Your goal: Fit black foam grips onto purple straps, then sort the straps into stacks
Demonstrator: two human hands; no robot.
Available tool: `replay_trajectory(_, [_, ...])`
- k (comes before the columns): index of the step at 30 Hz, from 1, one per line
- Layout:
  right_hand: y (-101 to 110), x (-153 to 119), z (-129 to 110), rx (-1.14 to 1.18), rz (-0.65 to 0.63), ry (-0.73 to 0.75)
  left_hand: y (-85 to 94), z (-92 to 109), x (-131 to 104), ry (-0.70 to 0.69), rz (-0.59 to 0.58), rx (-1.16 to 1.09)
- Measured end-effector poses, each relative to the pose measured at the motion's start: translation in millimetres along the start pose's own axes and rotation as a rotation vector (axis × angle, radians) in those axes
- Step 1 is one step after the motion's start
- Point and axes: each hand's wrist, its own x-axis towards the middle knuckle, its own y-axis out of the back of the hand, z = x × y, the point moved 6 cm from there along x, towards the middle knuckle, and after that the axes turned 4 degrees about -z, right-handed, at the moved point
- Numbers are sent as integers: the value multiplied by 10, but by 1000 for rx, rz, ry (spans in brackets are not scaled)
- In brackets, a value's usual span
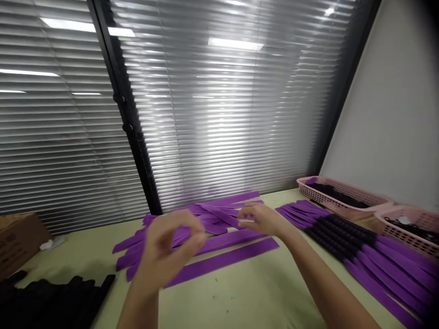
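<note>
My left hand [171, 249] is above the left part of a pile of flat purple fabric strips [216, 212]. Its fingers are curved, with the thumb tip close to the index finger; nothing shows in its grasp, though it is slightly blurred. Over the pile's right end is my right hand [259, 218], thumb and fingers apart and holding nothing that I can see. A single purple strip [236, 256] lies flat along the near side of the pile, between and below the two hands.
Purple strips with black middle sections [339, 237] lie in a row at right. Behind them stand two pink baskets [346, 205] holding dark items. Black pieces [58, 301] and a cardboard box [20, 242] are at left. Blinds [222, 114] rise behind the table.
</note>
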Motion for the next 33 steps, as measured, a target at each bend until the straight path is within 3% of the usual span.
replay_trajectory(3, [-475,151,345,82,-280,-61,-475,-518,127,238,-295,93])
replay_trajectory(6, [-799,208,486,70,-353,-9,-954,-1142,43,386,-594,232])
replay_trajectory(9, [-932,223,503,45,-383,-8,-1201,-1587,-113,419,-722,443])
replay_trajectory(11, [-950,231,489,18,-401,-20,-1259,-1738,-188,430,-756,503])
replay_trajectory(20, [-1018,305,512,-82,-363,27,-1189,-1807,-161,411,-748,515])
replay_trajectory(26, [-1051,337,566,41,-417,6,-1141,-1856,-165,444,-749,395])
replay_trajectory(33, [-1049,331,610,151,-406,2,-1182,-1804,-159,419,-809,432])
